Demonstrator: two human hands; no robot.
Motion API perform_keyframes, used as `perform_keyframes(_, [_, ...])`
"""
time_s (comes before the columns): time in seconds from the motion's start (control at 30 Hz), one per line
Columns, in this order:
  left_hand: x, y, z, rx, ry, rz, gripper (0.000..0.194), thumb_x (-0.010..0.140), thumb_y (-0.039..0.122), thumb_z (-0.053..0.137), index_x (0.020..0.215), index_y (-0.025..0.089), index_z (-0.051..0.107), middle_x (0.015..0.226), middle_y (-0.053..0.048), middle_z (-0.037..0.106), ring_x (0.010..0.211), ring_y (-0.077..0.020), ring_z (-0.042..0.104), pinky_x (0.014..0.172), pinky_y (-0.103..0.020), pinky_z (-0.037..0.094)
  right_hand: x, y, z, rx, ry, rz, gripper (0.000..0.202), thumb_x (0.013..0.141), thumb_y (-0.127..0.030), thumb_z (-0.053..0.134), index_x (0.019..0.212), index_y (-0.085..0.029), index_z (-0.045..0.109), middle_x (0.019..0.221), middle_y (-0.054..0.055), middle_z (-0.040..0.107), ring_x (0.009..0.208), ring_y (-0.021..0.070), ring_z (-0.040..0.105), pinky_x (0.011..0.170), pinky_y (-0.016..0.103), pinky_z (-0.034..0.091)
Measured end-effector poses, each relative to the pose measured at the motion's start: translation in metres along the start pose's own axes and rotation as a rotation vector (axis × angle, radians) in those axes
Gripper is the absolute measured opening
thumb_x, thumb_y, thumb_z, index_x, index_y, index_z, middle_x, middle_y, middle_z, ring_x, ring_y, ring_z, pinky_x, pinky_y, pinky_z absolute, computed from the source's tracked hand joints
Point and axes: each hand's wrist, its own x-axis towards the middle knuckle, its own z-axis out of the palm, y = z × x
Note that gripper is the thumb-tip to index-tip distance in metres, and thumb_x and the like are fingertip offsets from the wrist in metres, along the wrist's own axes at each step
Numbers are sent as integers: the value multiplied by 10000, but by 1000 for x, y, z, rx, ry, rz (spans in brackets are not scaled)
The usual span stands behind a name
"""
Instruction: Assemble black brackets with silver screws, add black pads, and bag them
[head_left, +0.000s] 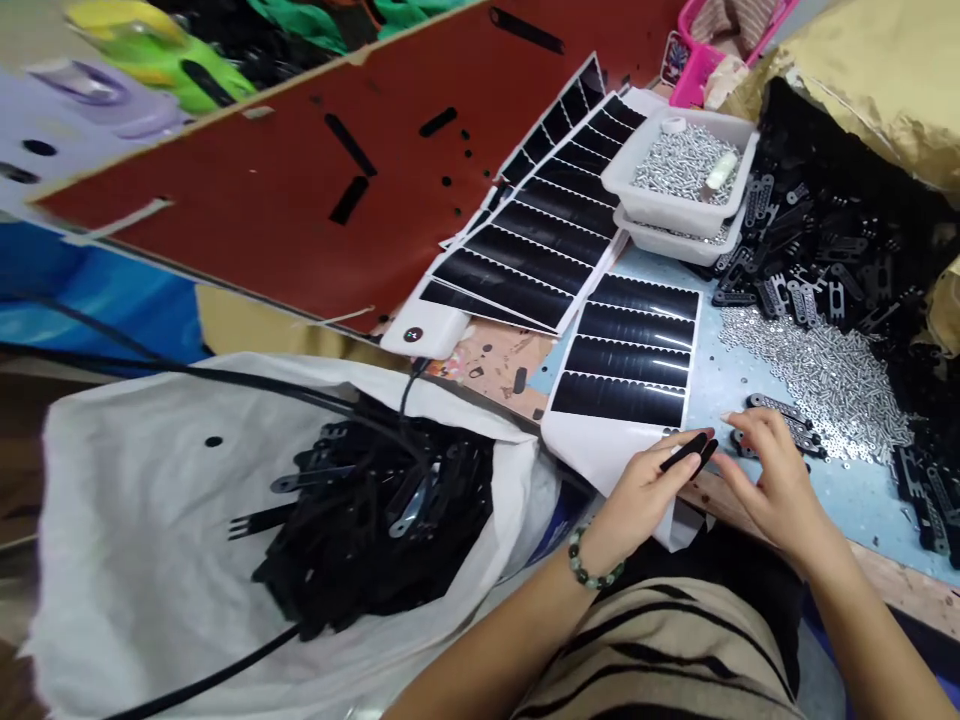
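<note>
Near the table's front edge, my left hand (636, 497) pinches a pair of small black strips (685, 454) between thumb and fingers. Just to the right, my right hand (781, 490) has its fingers apart and holds nothing that I can see; its thumb is close to the strips' ends. Several slotted black metal-looking parts (787, 412) lie right behind the right hand's fingers. A sheet of black stickers (634, 352) on white backing reaches over the edge behind my left hand.
Loose silver rivets or screws (840, 385) are heaped at the right, beside piled black parts (817, 240). Stacked white tubs (667, 215) hold more of them. Further sticker sheets (525, 240) lie behind a white device (426, 332). A white sack (150, 520) containing black parts stands at left.
</note>
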Motion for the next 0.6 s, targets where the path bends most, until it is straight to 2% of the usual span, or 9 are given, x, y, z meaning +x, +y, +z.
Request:
perform_keyframes(0.1, [5, -3, 5, 4, -12, 11, 436, 880, 433, 533, 1225, 178, 611, 1207, -85, 637, 1164, -275, 545, 1033, -398, 396, -5, -2, -5, 4, 21, -23, 104, 887, -255, 518, 948, -217, 594, 941, 75, 561, 892, 201, 576, 787, 361, 510])
perform_keyframes(0.17, [9, -5, 6, 89, 36, 83, 406, 919, 416, 474, 1228, 189, 606, 1223, -89, 622, 1151, -260, 553, 1009, -387, 413, -13, 3, -9, 86, 103, 43, 78, 888, -251, 522, 847, -214, 576, 886, 62, 578, 844, 187, 585, 744, 341, 514])
perform_keyframes(0.23, [11, -7, 8, 325, 60, 248, 345, 939, 360, 446, 1182, 205, 635, 1229, -89, 608, 1148, -245, 540, 1002, -394, 406, -25, 13, -15, 221, 247, 210, 69, 873, -267, 551, 831, -212, 549, 826, 37, 584, 756, 158, 592, 658, 298, 518])
perform_keyframes(0.27, [12, -8, 8, 479, 41, 349, 317, 937, 323, 450, 1160, 212, 647, 1220, -87, 609, 1145, -244, 529, 1001, -409, 396, -31, 19, -17, 294, 322, 311, 69, 861, -276, 571, 860, -214, 542, 794, 18, 582, 694, 140, 587, 606, 274, 513])
perform_keyframes(0.33, [14, -11, 12, 772, -45, 523, 295, 922, 250, 472, 1160, 223, 644, 1201, -83, 620, 1141, -252, 504, 993, -449, 371, -41, 31, -19, 424, 422, 483, 196, 827, -302, 618, 985, -221, 535, 752, -13, 579, 589, 111, 566, 527, 245, 501])
perform_keyframes(0.43, [17, -16, 20, 1030, -168, 624, 323, 916, 186, 466, 1202, 225, 611, 1230, -79, 617, 1154, -259, 483, 989, -474, 333, -51, 45, -15, 519, 425, 615, 314, 785, -366, 653, 1041, -205, 564, 717, -14, 600, 544, 115, 571, 500, 261, 516])
perform_keyframes(0.53, [20, -20, 27, 1122, -212, 600, 337, 923, 170, 440, 1221, 214, 593, 1246, -84, 610, 1158, -259, 488, 998, -483, 300, -53, 53, -5, 507, 380, 690, 270, 764, -430, 655, 859, -179, 626, 669, 4, 619, 548, 137, 593, 507, 281, 529])
perform_keyframes(0.6, [22, -21, 29, 1149, -226, 581, 339, 925, 169, 434, 1225, 210, 586, 1246, -85, 611, 1157, -261, 491, 997, -487, 285, -53, 56, -1, 491, 356, 717, 281, 762, -449, 650, 828, -177, 637, 678, 12, 628, 559, 141, 598, 523, 285, 530])
